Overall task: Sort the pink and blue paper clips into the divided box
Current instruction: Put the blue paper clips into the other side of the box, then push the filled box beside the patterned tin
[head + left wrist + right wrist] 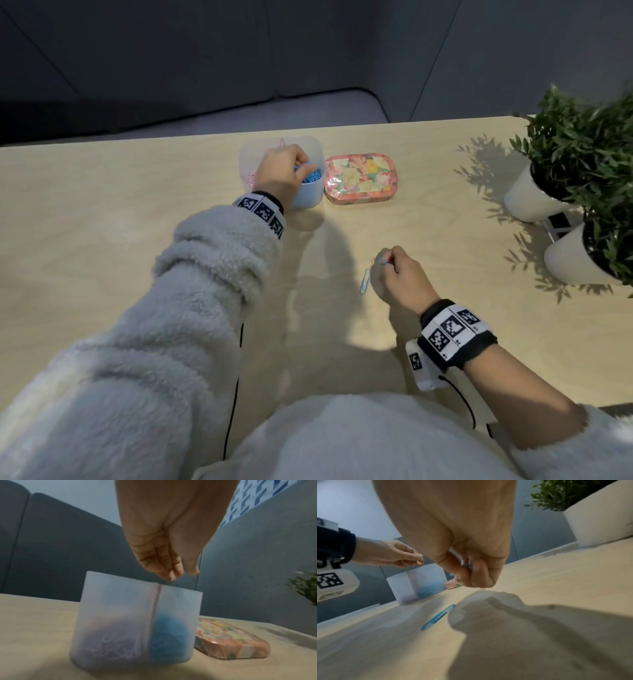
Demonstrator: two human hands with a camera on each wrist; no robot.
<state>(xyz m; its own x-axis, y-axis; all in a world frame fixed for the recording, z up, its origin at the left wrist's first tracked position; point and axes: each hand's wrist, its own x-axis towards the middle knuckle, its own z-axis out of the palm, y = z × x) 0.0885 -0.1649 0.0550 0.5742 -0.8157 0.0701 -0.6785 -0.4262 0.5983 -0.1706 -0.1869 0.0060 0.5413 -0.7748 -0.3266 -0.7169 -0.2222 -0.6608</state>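
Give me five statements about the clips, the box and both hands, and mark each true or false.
1. The right hand pinches a blue clip. True.
2. The table is bare of loose clips. False: one blue paper clip lies beside the right hand.
3. The left hand is over the divided box. True.
4. Pink and blue clips are mixed in one compartment. False: the blue pile and the pink pile sit on opposite sides of the divider.
5. The floral tin stands open. False: it is closed, beside the box.
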